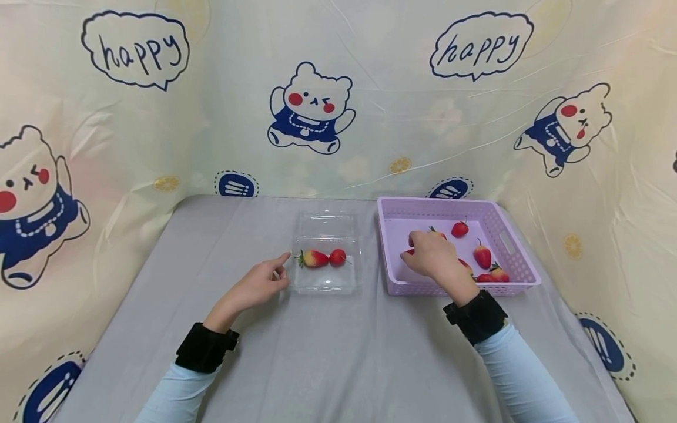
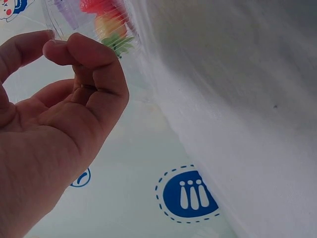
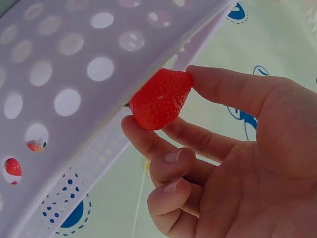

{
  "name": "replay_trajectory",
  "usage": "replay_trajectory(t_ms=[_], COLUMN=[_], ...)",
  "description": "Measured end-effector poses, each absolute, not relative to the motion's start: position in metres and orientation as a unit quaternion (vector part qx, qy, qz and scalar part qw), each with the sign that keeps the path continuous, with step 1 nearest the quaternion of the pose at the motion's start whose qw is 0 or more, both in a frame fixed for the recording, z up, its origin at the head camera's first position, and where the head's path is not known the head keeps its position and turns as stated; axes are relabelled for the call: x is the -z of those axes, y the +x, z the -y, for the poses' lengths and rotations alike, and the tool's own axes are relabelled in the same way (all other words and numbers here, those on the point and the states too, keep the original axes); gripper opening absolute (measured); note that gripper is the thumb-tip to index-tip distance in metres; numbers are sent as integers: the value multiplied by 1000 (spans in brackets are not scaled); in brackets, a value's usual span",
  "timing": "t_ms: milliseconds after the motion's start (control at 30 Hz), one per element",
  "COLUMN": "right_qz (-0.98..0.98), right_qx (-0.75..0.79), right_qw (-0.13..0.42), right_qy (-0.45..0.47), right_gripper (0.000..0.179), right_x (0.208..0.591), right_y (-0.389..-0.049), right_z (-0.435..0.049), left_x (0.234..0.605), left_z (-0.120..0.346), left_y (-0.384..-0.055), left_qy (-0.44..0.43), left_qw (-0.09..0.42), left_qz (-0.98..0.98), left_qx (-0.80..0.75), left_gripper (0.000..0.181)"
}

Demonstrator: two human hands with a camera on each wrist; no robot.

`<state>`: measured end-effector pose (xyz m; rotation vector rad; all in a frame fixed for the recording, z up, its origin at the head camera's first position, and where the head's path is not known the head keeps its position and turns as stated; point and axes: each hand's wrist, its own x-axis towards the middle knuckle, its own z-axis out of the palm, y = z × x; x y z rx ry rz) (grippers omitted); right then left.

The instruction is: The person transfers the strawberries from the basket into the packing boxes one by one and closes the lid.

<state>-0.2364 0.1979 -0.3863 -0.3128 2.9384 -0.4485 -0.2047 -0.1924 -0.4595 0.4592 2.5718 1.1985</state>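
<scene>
My right hand (image 1: 435,255) is over the left part of a lilac basket (image 1: 391,288). In the right wrist view, the thumb and fingertips pinch a red strawberry (image 3: 161,99) near the basket's rim; the other fingers are bent. My left hand (image 1: 261,282) is at the left side of a clear plastic box (image 1: 328,284), one fingertip right at its edge, the rest loosely bent with nothing between them. Inside the box lie two strawberries end to end, a yellow-and-red one (image 1: 314,258) with green leaves and a smaller red one (image 1: 337,257).
Several more strawberries lie in the basket, among them a red one (image 1: 459,229) at the back and another (image 1: 482,256) on the right. The box's raised clear lid (image 1: 328,223) is at its far side. A grey cloth (image 1: 317,358) covers the table, with a printed curtain (image 1: 227,106) behind.
</scene>
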Motion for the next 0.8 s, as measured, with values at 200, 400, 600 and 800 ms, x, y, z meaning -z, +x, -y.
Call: replay_trajectory(t_ms=[200,400,600,800], right_qz=[-980,-981,-981,-981], right_qx=[149,151,150,155], right_qw=[72,61,55,47], right_qy=[-109,-105,-106,-110], right_gripper=[40,40,37,36], right_x=[384,383,382,380], right_y=[-235,-234,-234,-232], right_z=[-195,-193,-192,-191], left_x=[460,459,458,458], left_z=[193,192,192,192], left_y=[-204,-204,-204,-203], left_qy=[156,154,152,150], left_qw=[134,136,138,139], left_qz=[-886,-886,-885,-887], left_qx=[-415,-417,-418,-414], left_gripper=[68,68,68,68])
